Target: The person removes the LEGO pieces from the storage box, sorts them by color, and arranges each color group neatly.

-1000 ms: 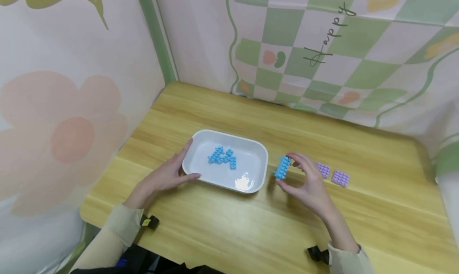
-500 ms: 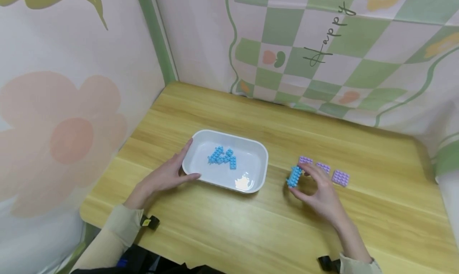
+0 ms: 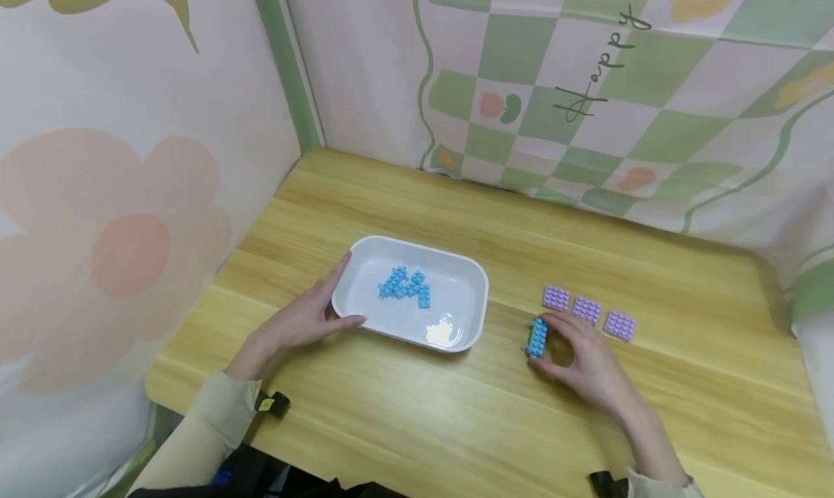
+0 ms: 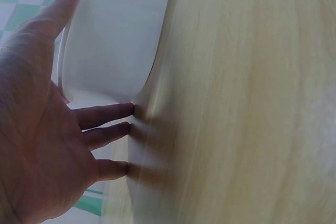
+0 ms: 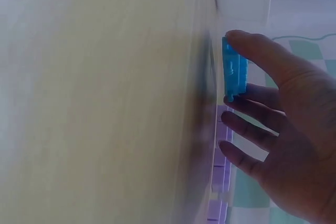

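Observation:
My left hand is spread around the left end of a white tray. Its thumb lies along the near side, and the fingers touch the far corner. In the left wrist view its fingers look straight, with tips near the tabletop. Between thumb and fingertips, my right hand pinches a light blue building-block piece with studs on top. The right wrist view shows this block piece held low, close to the wooden table; whether it touches the surface is hard to tell.
Inside the tray lie several light blue building blocks. Three purple studded plates stand in a row beyond my right hand: a left plate, a middle one and a right one. A curtained wall borders the table.
My right hand has carried the blue block piece rightward and toward me, then lower, just in front of the purple plates. The left hand and tray have stayed in place.

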Motion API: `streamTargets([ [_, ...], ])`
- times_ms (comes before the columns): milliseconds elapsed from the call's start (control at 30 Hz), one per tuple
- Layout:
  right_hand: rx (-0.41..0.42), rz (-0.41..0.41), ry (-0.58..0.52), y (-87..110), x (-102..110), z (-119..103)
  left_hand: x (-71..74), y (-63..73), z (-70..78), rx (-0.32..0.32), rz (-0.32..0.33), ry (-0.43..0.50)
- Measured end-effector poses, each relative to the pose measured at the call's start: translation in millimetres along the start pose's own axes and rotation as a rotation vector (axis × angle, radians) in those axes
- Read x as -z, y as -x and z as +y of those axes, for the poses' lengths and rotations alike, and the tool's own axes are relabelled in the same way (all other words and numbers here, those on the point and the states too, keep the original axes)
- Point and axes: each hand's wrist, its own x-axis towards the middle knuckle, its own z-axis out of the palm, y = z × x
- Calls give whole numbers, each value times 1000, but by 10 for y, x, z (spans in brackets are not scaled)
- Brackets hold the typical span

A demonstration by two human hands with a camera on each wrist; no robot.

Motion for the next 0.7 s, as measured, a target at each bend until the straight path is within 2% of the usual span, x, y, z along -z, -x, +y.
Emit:
streamTargets([
  [567, 20, -21, 48, 31, 7, 19, 8, -1, 7, -14, 6, -6],
  [700, -9, -28, 13, 32, 45, -29, -1, 1, 2, -16, 6, -7],
])
